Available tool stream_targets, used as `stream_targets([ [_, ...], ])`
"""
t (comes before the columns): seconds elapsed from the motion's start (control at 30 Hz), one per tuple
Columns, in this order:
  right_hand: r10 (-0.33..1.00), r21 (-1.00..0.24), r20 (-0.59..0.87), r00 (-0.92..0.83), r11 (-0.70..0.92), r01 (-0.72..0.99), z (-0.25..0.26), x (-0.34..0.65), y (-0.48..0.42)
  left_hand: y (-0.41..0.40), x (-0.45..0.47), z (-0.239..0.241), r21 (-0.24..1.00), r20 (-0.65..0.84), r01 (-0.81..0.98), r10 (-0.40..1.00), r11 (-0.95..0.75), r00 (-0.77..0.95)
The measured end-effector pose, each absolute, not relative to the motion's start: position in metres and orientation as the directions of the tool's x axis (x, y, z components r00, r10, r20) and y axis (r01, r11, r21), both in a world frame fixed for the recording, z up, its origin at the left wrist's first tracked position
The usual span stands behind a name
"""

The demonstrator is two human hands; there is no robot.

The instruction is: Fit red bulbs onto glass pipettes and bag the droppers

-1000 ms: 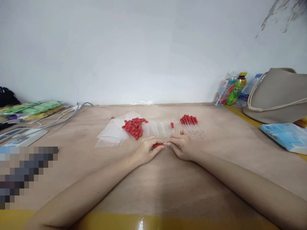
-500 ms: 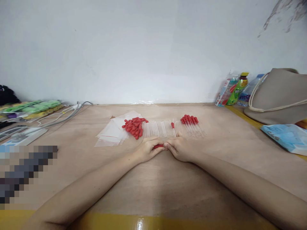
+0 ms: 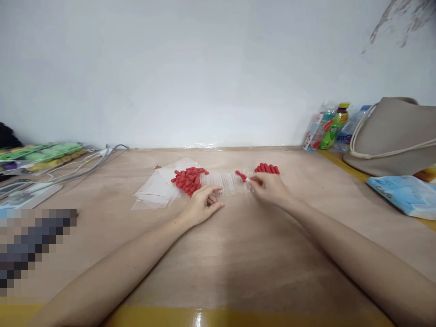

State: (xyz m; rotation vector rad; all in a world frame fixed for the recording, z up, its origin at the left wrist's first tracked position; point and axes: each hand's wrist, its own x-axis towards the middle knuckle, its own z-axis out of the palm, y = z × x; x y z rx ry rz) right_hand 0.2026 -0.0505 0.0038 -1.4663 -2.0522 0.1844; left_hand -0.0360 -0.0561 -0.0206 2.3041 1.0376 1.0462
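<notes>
My right hand [image 3: 270,187] pinches a dropper with a red rubber bulb [image 3: 239,173], blurred by motion, at the right end of a row of clear thin tubes [image 3: 225,181]. Another red bulb lies just by it, partly merged with it in view. Beyond this hand, several red-bulbed droppers [image 3: 267,168] lie side by side, their tubes mostly hidden by the hand. My left hand [image 3: 200,205] rests open and empty at the near edge of the tubes, fingers loosely curved. Touching its far side in view is a heap of loose red bulbs [image 3: 187,178].
Clear zip bags [image 3: 155,193] lie left of the bulbs. Cables [image 3: 91,164], packets of green and yellow things [image 3: 51,152] and a blurred-out dark object [image 3: 37,245] are farther left. Bottles [image 3: 335,127], a grey-beige bag [image 3: 391,136] and a blue packet [image 3: 402,193] stand or lie right.
My hands were together around a red bulb at the front of the tubes. They have parted: the right moved up and right with the dropper, the left opened and drew slightly left.
</notes>
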Motion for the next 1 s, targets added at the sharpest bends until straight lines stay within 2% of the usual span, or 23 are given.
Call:
stream_targets([
  [0.1,0.936,-0.456,0.331,0.118,0.05,0.888,0.005,0.21,-0.043,-0.057,-0.034,-0.02,0.589,0.443,0.47,0.749,-0.658,0.493],
  [0.2,0.936,-0.336,0.298,0.186,-0.079,0.939,0.003,0.212,-0.039,-0.058,-0.033,-0.018,0.561,0.436,0.475,0.729,-0.678,0.528],
  [0.3,0.934,-0.223,0.323,0.15,-0.079,0.972,-0.004,0.21,-0.033,-0.059,-0.033,-0.017,0.546,0.427,0.479,0.72,-0.687,0.547],
  [0.43,0.916,-0.174,0.383,0.118,-0.054,0.983,-0.012,0.207,-0.023,-0.059,-0.032,-0.017,0.534,0.431,0.48,0.712,-0.696,0.554],
  [0.73,0.924,-0.227,0.335,0.182,-0.108,0.968,-0.009,0.205,-0.026,-0.059,-0.033,-0.017,0.533,0.422,0.478,0.708,-0.699,0.566],
  [1.0,0.961,-0.163,0.257,0.104,-0.063,0.985,-0.006,0.198,-0.032,-0.059,-0.033,-0.018,0.527,0.428,0.475,0.703,-0.705,0.568],
])
